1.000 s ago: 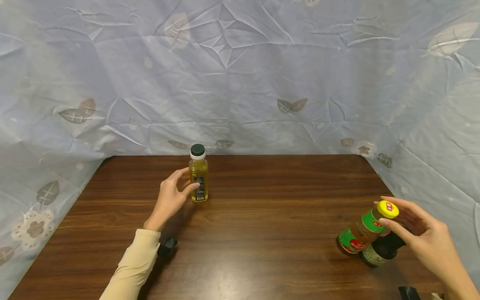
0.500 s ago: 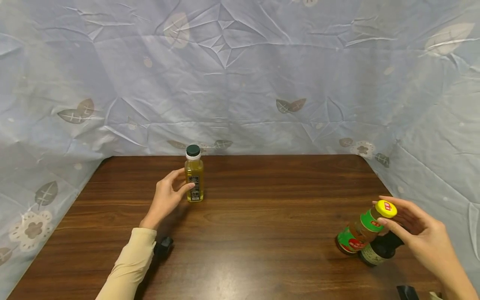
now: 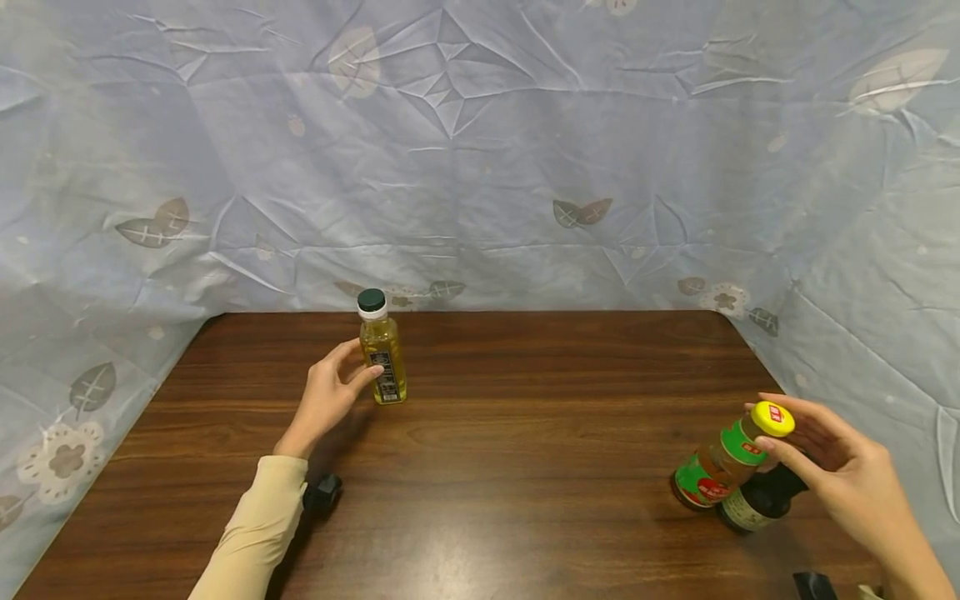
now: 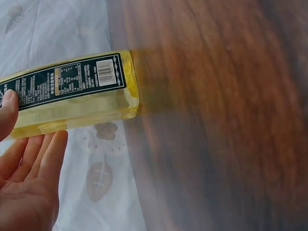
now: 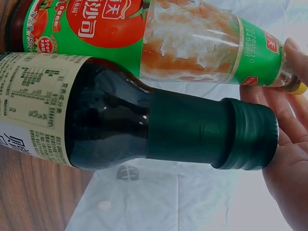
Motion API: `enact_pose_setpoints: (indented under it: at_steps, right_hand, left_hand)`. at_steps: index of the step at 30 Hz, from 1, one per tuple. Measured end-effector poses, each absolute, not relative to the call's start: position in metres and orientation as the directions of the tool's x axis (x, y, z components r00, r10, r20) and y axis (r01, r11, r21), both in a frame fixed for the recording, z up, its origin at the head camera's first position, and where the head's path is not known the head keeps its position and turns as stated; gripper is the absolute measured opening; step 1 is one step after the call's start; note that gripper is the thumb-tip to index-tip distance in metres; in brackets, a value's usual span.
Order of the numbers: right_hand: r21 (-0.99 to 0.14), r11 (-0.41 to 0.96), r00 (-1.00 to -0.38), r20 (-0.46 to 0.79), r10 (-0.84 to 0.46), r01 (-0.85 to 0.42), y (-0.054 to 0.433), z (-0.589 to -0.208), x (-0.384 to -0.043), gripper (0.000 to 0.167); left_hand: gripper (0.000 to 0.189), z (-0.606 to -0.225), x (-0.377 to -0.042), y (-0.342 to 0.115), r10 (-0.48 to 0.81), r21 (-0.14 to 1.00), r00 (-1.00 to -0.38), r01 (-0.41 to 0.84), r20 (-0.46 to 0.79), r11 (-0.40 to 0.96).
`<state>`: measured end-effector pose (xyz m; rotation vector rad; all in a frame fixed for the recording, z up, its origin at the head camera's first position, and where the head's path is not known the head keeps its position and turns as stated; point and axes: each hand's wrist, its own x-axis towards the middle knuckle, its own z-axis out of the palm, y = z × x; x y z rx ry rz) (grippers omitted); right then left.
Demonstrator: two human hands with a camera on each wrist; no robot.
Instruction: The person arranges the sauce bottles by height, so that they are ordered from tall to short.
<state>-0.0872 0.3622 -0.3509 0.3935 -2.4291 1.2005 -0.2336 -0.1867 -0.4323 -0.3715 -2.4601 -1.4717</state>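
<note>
The oil bottle (image 3: 387, 353) leans slightly leftward toward the far side of the surface (image 3: 525, 467), pinched in your left grip (image 3: 328, 396), thumb across the label, fingers behind. At near right, your right grip (image 3: 843, 467) holds the ketchup bottle (image 3: 722, 462) by the neck, beneath its yellow cap; the dark bottle (image 3: 745, 510) is just beside it, its green top close to your palm. The step in hand looks like handling a bottle on each side, the oil bottle mid-adjustment; the next move appears to call for steadying its tilt, with care at right, where turning your wrist could knock the dark bottle. Whether the oil bottle's base fully meets the surface, or your palm touches the green top, cannot be told. The left wrist view crops the oil bottle's cap; the right crops both other bottles' bases. A black object (image 3: 813, 585), cut off at the bottom edge, defies naming; pale cloth (image 3: 480, 175) hangs behind.
</note>
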Motion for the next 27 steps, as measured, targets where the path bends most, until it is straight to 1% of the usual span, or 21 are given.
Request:
enact_pose_setpoints:
  at_steps: [4,11,19,21,27]
  right_hand:
    - [-0.698,0.577,-0.879,0.471,-0.076,-0.424,0.363,-0.351,-0.088,0.060]
    - [-0.681,0.615,-0.886,0.460,-0.062,-0.397,0.361,-0.349,-0.088,0.059]
    - [-0.671,0.645,-0.894,0.446,-0.045,-0.367,0.360,-0.347,-0.086,0.058]
    - [-0.672,0.640,-0.891,0.451,-0.047,-0.373,0.360,-0.347,-0.087,0.059]
    - [-0.672,0.645,-0.895,0.445,-0.041,-0.364,0.359,-0.347,-0.087,0.058]
  left_hand:
    - [0.052,-0.432,-0.234,-0.189,0.108,0.833,-0.943,0.329,0.314,0.444]
    - [0.051,-0.433,-0.234,-0.191,0.128,0.869,-0.955,0.296,0.267,0.397]
    - [0.044,-0.405,-0.216,-0.181,0.144,0.887,-0.954,0.296,0.261,0.353]
    - [0.044,-0.409,-0.218,-0.182,0.141,0.892,-0.955,0.295,0.261,0.343]
    - [0.047,-0.438,-0.235,-0.190,0.132,0.892,-0.950,0.312,0.284,0.327]
